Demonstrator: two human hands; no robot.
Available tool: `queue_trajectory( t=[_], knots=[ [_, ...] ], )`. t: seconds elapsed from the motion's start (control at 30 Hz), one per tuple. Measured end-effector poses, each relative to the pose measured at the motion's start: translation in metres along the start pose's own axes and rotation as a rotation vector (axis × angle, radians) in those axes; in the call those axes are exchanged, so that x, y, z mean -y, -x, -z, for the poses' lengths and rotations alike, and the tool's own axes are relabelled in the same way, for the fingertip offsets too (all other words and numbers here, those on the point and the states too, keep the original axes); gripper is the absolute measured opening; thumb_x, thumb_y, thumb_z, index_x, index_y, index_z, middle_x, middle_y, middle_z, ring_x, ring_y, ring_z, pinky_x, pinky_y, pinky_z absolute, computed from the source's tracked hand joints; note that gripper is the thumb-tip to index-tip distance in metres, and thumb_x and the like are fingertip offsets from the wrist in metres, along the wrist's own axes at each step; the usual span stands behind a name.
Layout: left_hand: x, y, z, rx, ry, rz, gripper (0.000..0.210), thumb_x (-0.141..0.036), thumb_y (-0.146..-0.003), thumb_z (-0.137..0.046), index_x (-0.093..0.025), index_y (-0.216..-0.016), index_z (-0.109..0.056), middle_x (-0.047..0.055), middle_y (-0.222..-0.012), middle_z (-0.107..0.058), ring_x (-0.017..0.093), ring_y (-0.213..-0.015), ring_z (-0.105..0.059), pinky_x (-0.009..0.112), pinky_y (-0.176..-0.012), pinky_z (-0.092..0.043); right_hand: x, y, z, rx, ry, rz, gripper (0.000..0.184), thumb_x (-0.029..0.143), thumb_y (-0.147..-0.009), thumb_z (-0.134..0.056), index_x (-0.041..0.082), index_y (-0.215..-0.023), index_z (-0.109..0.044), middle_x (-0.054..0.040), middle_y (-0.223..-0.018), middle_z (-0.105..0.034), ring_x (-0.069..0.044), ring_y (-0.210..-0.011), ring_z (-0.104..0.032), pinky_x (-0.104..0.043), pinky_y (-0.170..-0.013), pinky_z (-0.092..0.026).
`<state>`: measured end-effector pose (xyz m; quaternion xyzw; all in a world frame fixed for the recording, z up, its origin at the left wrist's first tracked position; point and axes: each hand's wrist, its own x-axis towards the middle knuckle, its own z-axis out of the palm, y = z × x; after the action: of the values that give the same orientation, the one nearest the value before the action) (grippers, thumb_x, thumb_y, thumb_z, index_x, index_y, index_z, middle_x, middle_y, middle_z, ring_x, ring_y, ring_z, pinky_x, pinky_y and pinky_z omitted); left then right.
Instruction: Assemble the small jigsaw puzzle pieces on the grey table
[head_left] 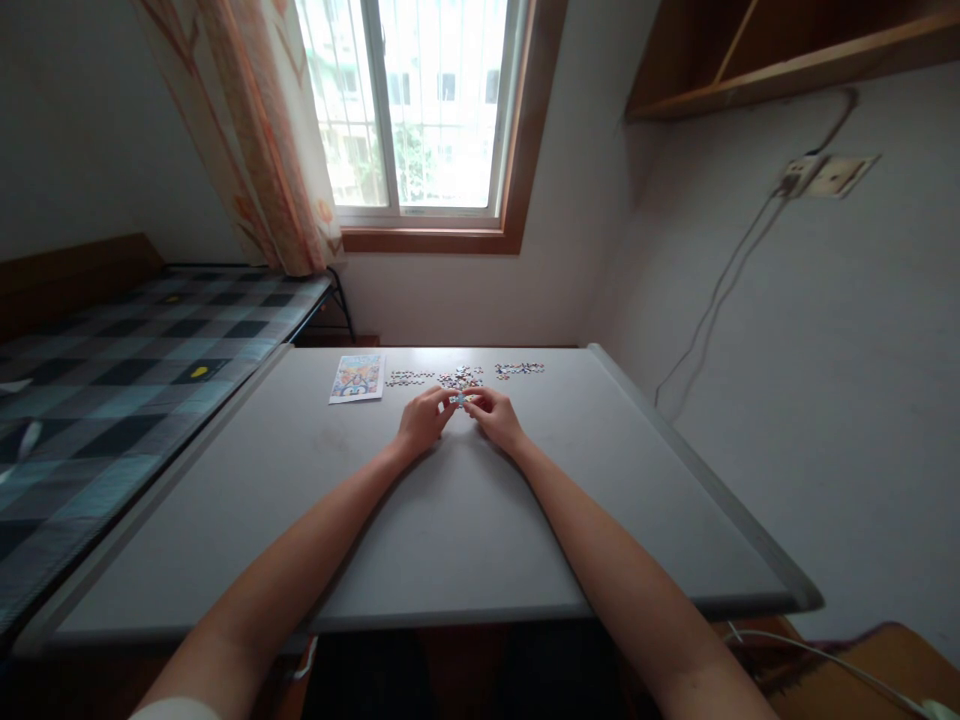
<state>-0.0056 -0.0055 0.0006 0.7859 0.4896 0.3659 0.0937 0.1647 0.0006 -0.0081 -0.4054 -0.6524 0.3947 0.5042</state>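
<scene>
Near the far side of the white table, my left hand [425, 416] and my right hand [494, 416] come together. Between their fingertips are small jigsaw puzzle pieces [460, 399], pale blue with some yellow; each hand pinches at one side of them. Whether the pieces are joined is too small to tell. Just behind the hands lies a loose pile of puzzle pieces [459, 378]. Partly assembled strips of pieces [409, 378] lie left of the pile, and another cluster [519, 370] sits to its right.
A colourful picture sheet [357, 379] lies flat at the table's far left. The white table [465, 540] has a raised grey edge on the right, along the wall. A bed with a checked cover [150, 340] stands to the left, and a window [420, 110] is ahead.
</scene>
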Motion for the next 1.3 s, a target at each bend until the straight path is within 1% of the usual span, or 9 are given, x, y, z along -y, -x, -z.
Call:
queue_trajectory(
  t=[0.27,0.37,0.47,0.57,0.7,0.9,1.03,1.13,1.3],
  knots=[
    [-0.002,0.001,0.001,0.011,0.014,0.01,0.031,-0.029,-0.085,-0.053,-0.024,-0.114,-0.063,-0.001,-0.082,-0.066,0.008,-0.057,-0.052,0.021,-0.062,-0.042,0.004,0.0,0.0,-0.057,0.078,0.013,0.028,0.038,-0.071,-0.063,0.018,-0.09,-0.064,-0.0019,-0.067,-0.063,-0.014,-0.06,-0.057,-0.026,-0.058,-0.046],
    [-0.003,0.001,0.001,0.023,0.026,0.029,0.035,-0.029,-0.085,-0.052,-0.025,-0.119,-0.06,-0.002,-0.081,-0.066,0.008,-0.055,-0.052,0.021,-0.06,-0.042,0.004,-0.006,0.017,-0.189,0.226,0.017,0.023,0.034,-0.074,-0.061,0.019,-0.091,-0.065,-0.0035,-0.073,-0.064,-0.015,-0.062,-0.057,-0.029,-0.063,-0.048],
    [-0.003,0.002,0.001,0.035,0.017,0.006,0.026,-0.028,-0.086,-0.049,-0.024,-0.104,-0.067,-0.001,-0.081,-0.067,0.008,-0.056,-0.052,0.021,-0.06,-0.041,-0.003,-0.012,0.045,-0.353,0.436,-0.011,0.02,0.028,-0.075,-0.059,0.018,-0.092,-0.066,-0.0057,-0.077,-0.066,-0.017,-0.069,-0.059,-0.032,-0.074,-0.047],
    [-0.004,0.002,0.001,0.052,0.003,-0.036,0.023,-0.028,-0.086,-0.047,-0.022,-0.088,-0.069,0.0,-0.08,-0.066,0.009,-0.056,-0.051,0.021,-0.061,-0.041,-0.013,-0.013,0.069,-0.391,0.632,-0.085,0.019,0.024,-0.076,-0.058,0.017,-0.091,-0.067,-0.007,-0.082,-0.066,-0.019,-0.077,-0.059,-0.034,-0.079,-0.045],
    [-0.003,0.002,0.0,0.074,0.01,-0.067,0.023,-0.028,-0.086,-0.047,-0.022,-0.088,-0.069,-0.001,-0.079,-0.066,0.009,-0.056,-0.05,0.021,-0.062,-0.041,-0.02,-0.009,0.082,-0.348,0.832,-0.197,0.022,0.026,-0.079,-0.058,0.019,-0.096,-0.07,-0.0095,-0.094,-0.066,-0.023,-0.087,-0.057,-0.036,-0.083,-0.043],
    [-0.003,0.003,0.0,0.089,0.001,-0.085,0.021,-0.025,-0.085,-0.049,-0.022,-0.09,-0.07,-0.001,-0.078,-0.066,0.008,-0.057,-0.051,0.02,-0.062,-0.041,-0.003,-0.002,0.072,-0.331,1.015,-0.292,0.041,0.017,-0.081,-0.051,0.02,-0.121,-0.061,-0.015,-0.115,-0.058,-0.029,-0.103,-0.052,-0.039,-0.087,-0.039],
    [-0.003,0.003,0.0,0.108,0.007,-0.117,0.021,-0.023,-0.085,-0.049,-0.021,-0.09,-0.07,0.0,-0.078,-0.066,0.008,-0.058,-0.052,0.02,-0.063,-0.041,0.017,0.002,0.056,-0.203,1.139,-0.302,0.034,0.027,-0.082,-0.053,0.017,-0.111,-0.066,-0.0163,-0.117,-0.056,-0.03,-0.105,-0.05,-0.041,-0.088,-0.037],
    [-0.001,0.003,-0.002,0.12,0.003,-0.13,0.02,-0.021,-0.084,-0.051,-0.02,-0.091,-0.069,0.0,-0.079,-0.067,0.008,-0.057,-0.052,0.02,-0.062,-0.041,0.026,0.006,0.045,-0.123,1.25,-0.35,0.039,0.04,-0.083,-0.052,0.014,-0.109,-0.065,-0.0168,-0.119,-0.054,-0.032,-0.109,-0.045,-0.042,-0.089,-0.036],
    [-0.001,0.004,-0.003,0.126,-0.009,-0.144,0.02,-0.021,-0.083,-0.051,-0.021,-0.091,-0.07,0.0,-0.081,-0.068,0.008,-0.058,-0.053,0.02,-0.061,-0.04,0.019,0.007,0.044,-0.079,1.286,-0.368,0.051,0.05,-0.088,-0.042,0.014,-0.121,-0.057,-0.0159,-0.129,-0.049,-0.031,-0.114,-0.041,-0.041,-0.092,-0.034]
  ],
)
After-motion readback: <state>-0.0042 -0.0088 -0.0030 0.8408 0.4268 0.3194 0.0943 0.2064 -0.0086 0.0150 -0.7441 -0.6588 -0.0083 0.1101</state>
